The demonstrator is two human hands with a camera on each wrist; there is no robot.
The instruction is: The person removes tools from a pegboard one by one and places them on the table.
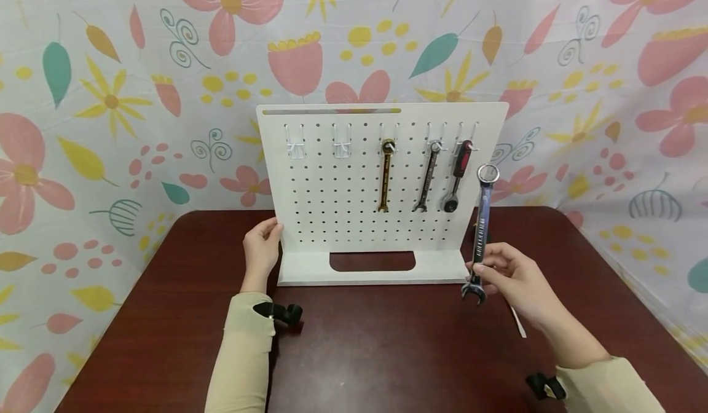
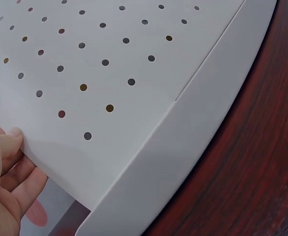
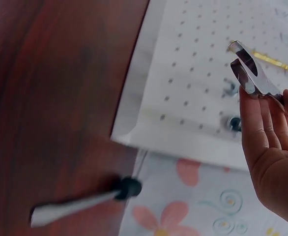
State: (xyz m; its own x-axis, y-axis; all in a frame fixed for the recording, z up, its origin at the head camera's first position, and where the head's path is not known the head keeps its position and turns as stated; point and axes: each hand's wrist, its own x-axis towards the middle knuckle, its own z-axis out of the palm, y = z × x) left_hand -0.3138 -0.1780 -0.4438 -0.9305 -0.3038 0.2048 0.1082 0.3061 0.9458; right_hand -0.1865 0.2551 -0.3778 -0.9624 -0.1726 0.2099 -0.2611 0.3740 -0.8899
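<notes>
A white pegboard stand stands upright on the dark table. My left hand pinches its left edge, the thumb on the front face and the fingers behind, as the left wrist view shows. In my right hand is a silver combination wrench, held near its open end with the ring end up, in front of the board's right edge. Hanging on the board are a gold wrench, a dark silver wrench and a red-and-black handled ratchet.
Two white hooks, a left hook and a second hook, hang bare on the board. On the table at right lies a tool with a flat silver shaft and a dark part, partly hidden behind my right hand in the head view. A flowered cloth hangs behind.
</notes>
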